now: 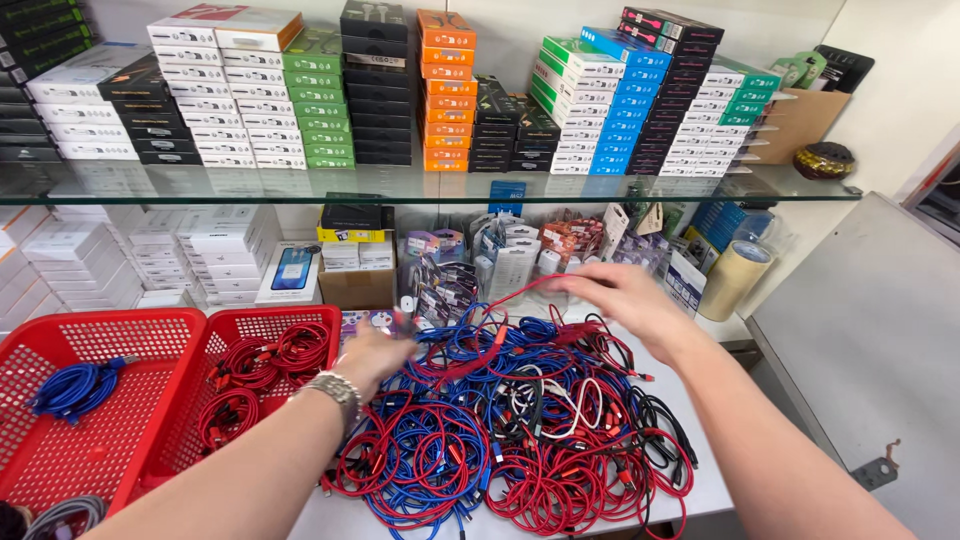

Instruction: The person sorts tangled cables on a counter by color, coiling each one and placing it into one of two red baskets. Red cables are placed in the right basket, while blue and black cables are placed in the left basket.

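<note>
Fingers of the right hand (625,300) pinch one end of a red cable (490,340), lifted clear of the tangled pile of red, blue, black and white cables (510,430) on the desk (700,480), while the left hand (375,355), blurred, seems closed on its other end. Stretched between both hands, the cable stands apart from the heap. Beside it, two red baskets (195,325) keep coiled blue cables (75,388) and red coils (260,365) separate by colour.

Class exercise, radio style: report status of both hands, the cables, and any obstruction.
Left hand and right hand stretch one red cable above the tangled cable pile. Two red baskets at left. Nothing blocking.
</note>
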